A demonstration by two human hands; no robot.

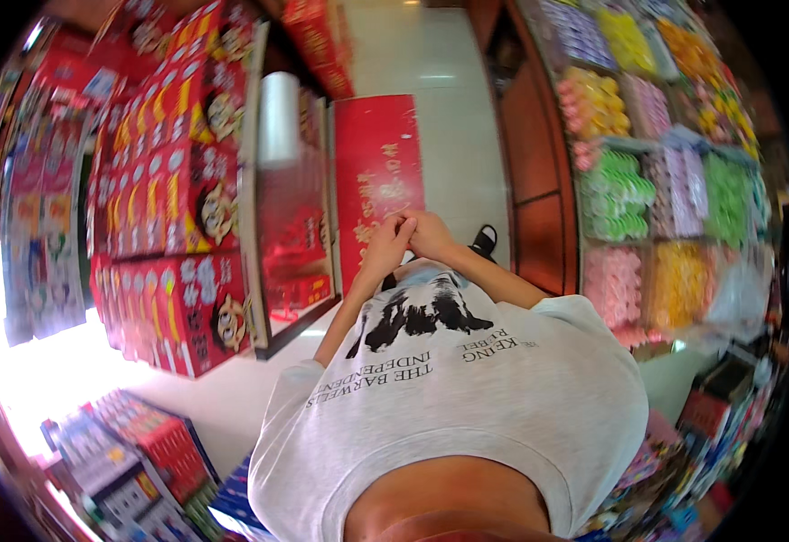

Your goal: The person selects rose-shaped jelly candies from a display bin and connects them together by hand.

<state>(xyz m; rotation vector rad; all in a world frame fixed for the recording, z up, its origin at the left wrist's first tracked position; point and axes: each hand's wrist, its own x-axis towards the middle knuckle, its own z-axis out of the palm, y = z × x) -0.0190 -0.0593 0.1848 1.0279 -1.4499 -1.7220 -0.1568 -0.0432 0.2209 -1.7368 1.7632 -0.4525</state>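
Observation:
My left hand point(387, 242) and my right hand point(427, 233) meet in front of my waist, touching each other. The fingers of both are curled and closed together. Whatever may lie between them is hidden. Below the hands, toward me, is my grey-white T-shirt with a black print. Under them on the floor lies a red mat point(378, 163) with gold characters.
Stacked red gift boxes point(164, 199) stand at the left, beside a display case point(295, 235) with a clear roll point(278, 117) on it. A brown wooden cabinet point(539, 217) lines the right, next to bagged colourful goods point(616, 194). More boxes point(128, 470) sit lower left.

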